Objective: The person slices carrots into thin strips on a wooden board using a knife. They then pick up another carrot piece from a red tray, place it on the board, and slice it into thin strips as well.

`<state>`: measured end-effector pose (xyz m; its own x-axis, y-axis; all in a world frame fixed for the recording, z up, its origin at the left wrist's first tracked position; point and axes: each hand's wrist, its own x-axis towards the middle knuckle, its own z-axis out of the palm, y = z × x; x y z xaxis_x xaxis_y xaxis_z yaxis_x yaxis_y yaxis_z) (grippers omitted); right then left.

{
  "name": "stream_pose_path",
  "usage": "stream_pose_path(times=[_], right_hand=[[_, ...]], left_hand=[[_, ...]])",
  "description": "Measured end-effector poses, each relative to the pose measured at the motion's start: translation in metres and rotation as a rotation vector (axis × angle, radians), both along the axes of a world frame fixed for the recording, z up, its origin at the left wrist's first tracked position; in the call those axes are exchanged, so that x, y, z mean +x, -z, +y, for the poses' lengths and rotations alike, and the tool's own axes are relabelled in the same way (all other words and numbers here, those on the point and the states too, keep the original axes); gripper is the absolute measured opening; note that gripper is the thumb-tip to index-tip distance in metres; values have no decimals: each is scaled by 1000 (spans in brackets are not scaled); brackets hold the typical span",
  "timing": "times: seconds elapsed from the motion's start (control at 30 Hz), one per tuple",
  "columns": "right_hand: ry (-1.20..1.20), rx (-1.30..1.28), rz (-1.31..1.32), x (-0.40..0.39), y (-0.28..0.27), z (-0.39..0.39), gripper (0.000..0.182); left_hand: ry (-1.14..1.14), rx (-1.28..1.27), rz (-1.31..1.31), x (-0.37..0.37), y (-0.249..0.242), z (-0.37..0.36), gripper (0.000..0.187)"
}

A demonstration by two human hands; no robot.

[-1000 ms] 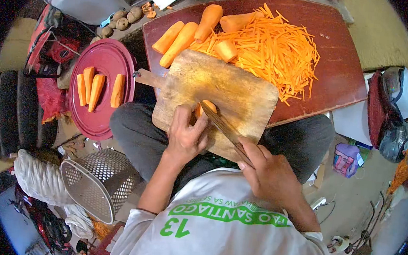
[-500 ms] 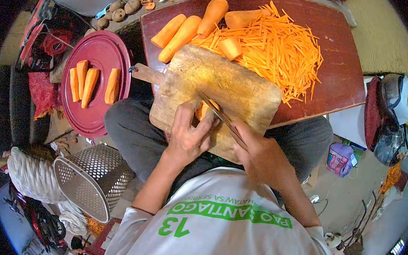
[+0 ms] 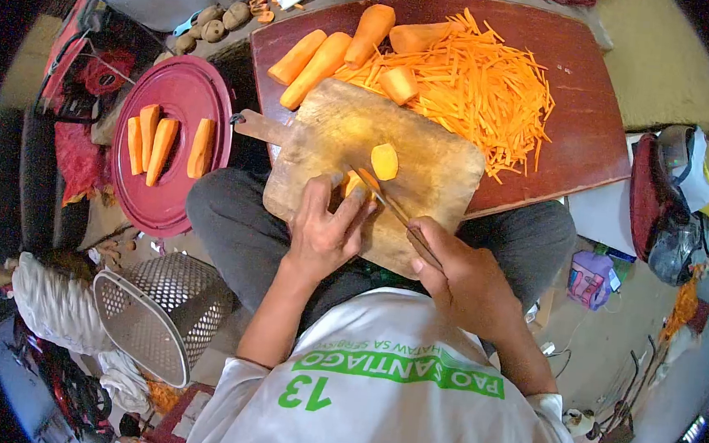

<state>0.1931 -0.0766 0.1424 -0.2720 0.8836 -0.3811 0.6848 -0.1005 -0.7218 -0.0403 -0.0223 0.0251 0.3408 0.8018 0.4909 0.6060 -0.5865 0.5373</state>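
My left hand presses a carrot piece onto the wooden cutting board, its fingers bent around it. Gripped by the handle in my right hand is a knife, its blade slanting up to the left against that piece. A flat carrot slice lies on the board just above the blade. Beyond the board, a heap of carrot sticks spreads over the red table. Several peeled carrots rest at the heap's left.
On the left, a red round lid holds several carrot pieces. Below it a grey perforated basket lies tilted. Several brown round roots are at the upper left. A purple bag is on the floor at the right.
A slice now lies separate on the board, where none lay before. My right hand and the knife have shifted slightly right and down. My left hand still holds the piece.
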Motion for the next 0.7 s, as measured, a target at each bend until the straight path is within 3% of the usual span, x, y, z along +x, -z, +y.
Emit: stream_pose_path(times=[0.57, 0.67, 0.7], right_hand=[[-75, -111, -69, -7, -5, 20, 46], [-116, 360, 34, -14, 45, 26, 47], [-101, 289, 57, -15, 46, 31, 47]], left_hand=[[54, -60, -4, -2, -4, -1, 45], [50, -29, -40, 0, -1, 3, 44], [48, -15, -52, 1, -1, 4, 44]])
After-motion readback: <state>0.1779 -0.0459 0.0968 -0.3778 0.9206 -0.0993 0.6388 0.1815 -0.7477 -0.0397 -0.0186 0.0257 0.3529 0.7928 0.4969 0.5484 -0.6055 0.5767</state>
